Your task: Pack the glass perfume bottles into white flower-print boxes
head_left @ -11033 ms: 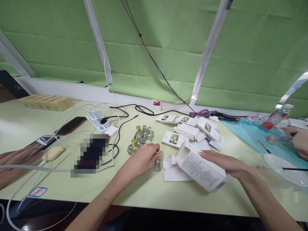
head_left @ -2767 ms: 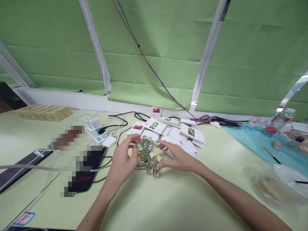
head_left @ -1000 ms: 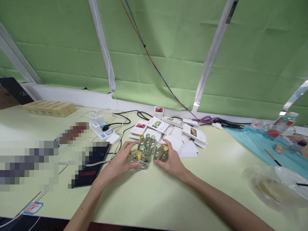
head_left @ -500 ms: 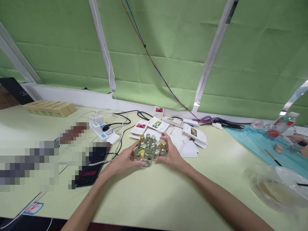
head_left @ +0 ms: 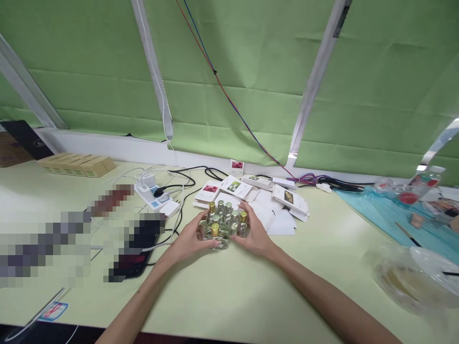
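Observation:
Several small glass bottles (head_left: 220,215) with gold or pale green caps stand upright in a tight cluster on the table. My left hand (head_left: 188,242) curls around the left and front side of the cluster, its thumb along a front bottle with a gold cap (head_left: 215,230). From the other side, my right hand (head_left: 256,232) cups the right-hand bottles, thumb in front and fingers behind, near another gold cap (head_left: 244,216). Both hands touch the glass. Parts of the rear bottles are hidden by those in front.
Behind the bottles lie flattened white picture boxes (head_left: 233,187). To the left are a power strip (head_left: 147,195) with tangled cables, a dark phone (head_left: 138,258) and a row of tan boxes (head_left: 77,165). At right are a plastic bowl (head_left: 398,282) and a blue sheet (head_left: 380,215).
The front gold-capped bottle has shifted slightly right with my left hand. My right hand stays by the right-hand bottles, nearly unmoved. The view has moved a little.

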Available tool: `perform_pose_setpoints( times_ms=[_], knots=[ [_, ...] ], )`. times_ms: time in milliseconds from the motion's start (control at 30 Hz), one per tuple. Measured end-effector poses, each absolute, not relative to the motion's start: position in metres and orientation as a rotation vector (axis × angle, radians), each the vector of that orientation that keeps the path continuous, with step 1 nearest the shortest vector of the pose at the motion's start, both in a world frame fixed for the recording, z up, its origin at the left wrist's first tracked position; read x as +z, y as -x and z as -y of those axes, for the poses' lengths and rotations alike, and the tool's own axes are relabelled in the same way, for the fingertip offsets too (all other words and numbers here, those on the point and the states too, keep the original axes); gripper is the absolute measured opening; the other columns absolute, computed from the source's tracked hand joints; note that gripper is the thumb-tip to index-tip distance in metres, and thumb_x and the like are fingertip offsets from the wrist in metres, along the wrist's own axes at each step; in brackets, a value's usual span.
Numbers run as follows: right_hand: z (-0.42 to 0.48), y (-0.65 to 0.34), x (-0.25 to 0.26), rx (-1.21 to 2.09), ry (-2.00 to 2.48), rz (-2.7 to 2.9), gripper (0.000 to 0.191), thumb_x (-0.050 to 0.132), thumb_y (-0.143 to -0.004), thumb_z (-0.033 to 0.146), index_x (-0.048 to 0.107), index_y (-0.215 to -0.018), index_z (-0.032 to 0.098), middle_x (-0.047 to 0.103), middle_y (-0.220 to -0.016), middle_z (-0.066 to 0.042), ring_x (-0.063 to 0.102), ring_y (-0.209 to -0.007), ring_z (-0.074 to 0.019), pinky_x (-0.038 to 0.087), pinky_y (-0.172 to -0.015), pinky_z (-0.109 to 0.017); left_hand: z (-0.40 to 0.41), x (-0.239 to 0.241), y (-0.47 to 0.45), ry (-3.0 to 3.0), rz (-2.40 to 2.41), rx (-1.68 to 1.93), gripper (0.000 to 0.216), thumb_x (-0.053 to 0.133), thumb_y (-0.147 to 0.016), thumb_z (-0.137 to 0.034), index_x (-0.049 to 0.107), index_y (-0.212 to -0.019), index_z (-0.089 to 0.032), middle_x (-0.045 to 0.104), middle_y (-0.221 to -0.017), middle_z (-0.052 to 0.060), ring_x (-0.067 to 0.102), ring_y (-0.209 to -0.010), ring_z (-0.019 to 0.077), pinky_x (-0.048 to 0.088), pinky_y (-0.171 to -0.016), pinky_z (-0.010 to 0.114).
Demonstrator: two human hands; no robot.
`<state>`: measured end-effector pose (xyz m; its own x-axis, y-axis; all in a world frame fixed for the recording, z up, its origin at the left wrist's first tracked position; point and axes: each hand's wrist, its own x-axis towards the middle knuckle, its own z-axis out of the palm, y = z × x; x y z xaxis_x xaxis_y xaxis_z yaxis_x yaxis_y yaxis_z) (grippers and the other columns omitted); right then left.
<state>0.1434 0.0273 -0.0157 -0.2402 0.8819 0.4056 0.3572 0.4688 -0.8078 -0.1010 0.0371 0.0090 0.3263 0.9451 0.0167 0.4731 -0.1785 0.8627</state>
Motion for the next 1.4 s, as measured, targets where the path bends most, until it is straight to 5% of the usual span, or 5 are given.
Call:
perform_pose_setpoints(
  times_ms=[633, 867, 1067, 1267, 1400],
  knots=[
    [-0.01, -0.144, -0.029, -0.053, 0.951, 1.644, 0.044, 0.051, -0.095, 0.02, 0.041, -0.138, 0.024, 0.054, -0.132, -0.015, 0.049, -0.132, -0.0278, 0.045, -0.111, -0.055, -0.029, 0.009, 0.092, -2.062, -1.345, 1.128, 0.086, 0.083, -0.066, -0.048, 0.044, -0.139, -0.024, 0.048, -0.124, 0.008, 0.046, -0.066, 0.0089, 0.048, -0.065, 0.028],
    [0.004, -0.127, -0.01, -0.023, 0.938, 2.035, 0.035, 0.044, -0.099, 0.027, 0.051, -0.133, 0.02, 0.058, -0.121, -0.016, 0.06, -0.113, -0.0268, 0.057, -0.09, -0.042, -0.023, 0.006, 0.086, -2.236, -1.299, 1.13, 0.057, 0.074, -0.076, -0.043, 0.053, -0.123, -0.02, 0.061, -0.11, 0.004, 0.043, -0.06, 0.0081, 0.042, -0.06, 0.025],
    [0.009, -0.085, 0.037, 0.0, 1.305, 2.211, 0.043, 0.042, -0.101, 0.033, 0.043, -0.14, 0.017, 0.053, -0.128, -0.017, 0.068, -0.078, -0.0204, 0.058, -0.065, -0.036, -0.025, -0.002, 0.082, -2.122, -1.184, 1.093, 0.071, 0.07, -0.073, -0.033, 0.041, -0.138, -0.021, 0.063, -0.123, 0.009, 0.046, -0.06, 0.0071, 0.041, -0.059, 0.023],
    [-0.001, -0.058, 0.066, -0.044, 1.683, 2.286, 0.033, 0.052, -0.094, 0.023, 0.056, -0.125, 0.012, 0.061, -0.118, -0.02, 0.072, -0.091, -0.029, 0.057, -0.073, -0.038, -0.029, -0.011, 0.081, -2.056, -1.175, 1.098, 0.07, 0.073, -0.069, -0.03, 0.044, -0.132, -0.019, 0.061, -0.084, -0.003, 0.043, -0.059, 0.0086, 0.035, -0.057, 0.022],
    [-0.005, -0.052, 0.066, 0.015, 1.751, 2.297, 0.026, 0.05, -0.096, 0.024, 0.063, -0.113, 0.011, 0.071, -0.104, -0.02, 0.072, -0.093, -0.0301, 0.056, -0.071, -0.037, -0.031, -0.012, 0.082, -2.05, -1.169, 1.134, 0.072, 0.072, -0.068, -0.027, 0.043, -0.134, -0.019, 0.063, -0.093, -0.001, 0.043, -0.061, 0.0087, 0.038, -0.061, 0.023]
  ],
)
